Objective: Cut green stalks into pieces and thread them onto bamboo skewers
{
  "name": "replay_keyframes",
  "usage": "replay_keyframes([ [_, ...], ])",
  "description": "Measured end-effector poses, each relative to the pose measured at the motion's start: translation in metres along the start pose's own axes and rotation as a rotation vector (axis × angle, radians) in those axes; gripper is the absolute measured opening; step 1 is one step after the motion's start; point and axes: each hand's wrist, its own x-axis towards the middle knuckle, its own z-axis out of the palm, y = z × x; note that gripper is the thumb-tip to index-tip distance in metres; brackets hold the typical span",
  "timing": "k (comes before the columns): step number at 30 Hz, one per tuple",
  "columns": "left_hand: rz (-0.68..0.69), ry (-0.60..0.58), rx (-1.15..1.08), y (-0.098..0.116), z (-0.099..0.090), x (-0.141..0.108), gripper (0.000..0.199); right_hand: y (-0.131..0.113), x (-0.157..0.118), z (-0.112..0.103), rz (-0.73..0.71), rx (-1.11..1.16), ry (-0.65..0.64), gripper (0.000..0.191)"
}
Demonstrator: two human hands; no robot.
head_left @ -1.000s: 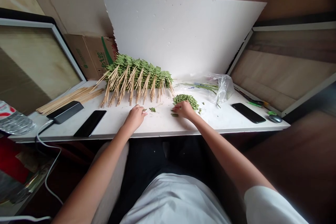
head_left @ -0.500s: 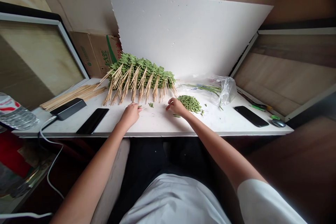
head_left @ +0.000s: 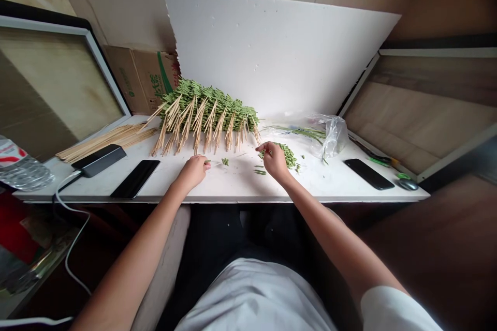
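My left hand (head_left: pixel 194 171) is closed near the table's front, pinching a short green bean piece and what looks like a thin pale stick. Just right of it lie a few loose green pieces (head_left: pixel 224 161). My right hand (head_left: pixel 273 158) hovers at the left side of a pile of cut green beans (head_left: pixel 288 156), fingers bent; whether they hold anything is too small to tell. Two bean pieces (head_left: pixel 260 170) lie below its fingers. Behind my left hand, many skewered green beans (head_left: pixel 209 103) are stacked, their wooden sticks (head_left: pixel 199 126) pointing toward me.
Loose skewers (head_left: pixel 104 140), a black box with a cable (head_left: pixel 99 159) and a phone (head_left: pixel 135 179) lie at left, beside a water bottle (head_left: pixel 25 165). At right are a plastic bag (head_left: pixel 334 134), another phone (head_left: pixel 368 174) and a mouse (head_left: pixel 407 184). A white board (head_left: pixel 272 51) stands behind.
My right hand has moved right, from the bare tabletop to the bean pile, uncovering two bean pieces. My left hand has stayed nearly in place, still pinching.
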Motion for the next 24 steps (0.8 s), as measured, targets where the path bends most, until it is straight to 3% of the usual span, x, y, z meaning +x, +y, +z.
replay_keyframes([
  [4,0.001,-0.062,0.06,0.008,0.006,-0.003,0.018,0.002,-0.024,0.002,-0.041,-0.002,-0.043,0.03],
  [9,0.008,0.017,-0.008,0.03,-0.001,-0.006,0.025,0.003,-0.042,0.008,-0.091,0.023,-0.075,0.029],
  [18,0.262,0.006,-0.296,0.086,0.0,-0.028,0.052,-0.01,-0.053,0.001,-0.193,0.185,-0.135,0.018],
  [21,0.351,0.076,-0.392,0.096,0.002,-0.029,0.048,-0.016,-0.056,-0.002,-0.242,0.249,-0.181,0.028],
  [24,0.354,0.191,-0.484,0.105,0.002,-0.029,0.042,-0.022,-0.058,-0.002,-0.315,0.283,-0.18,0.032],
])
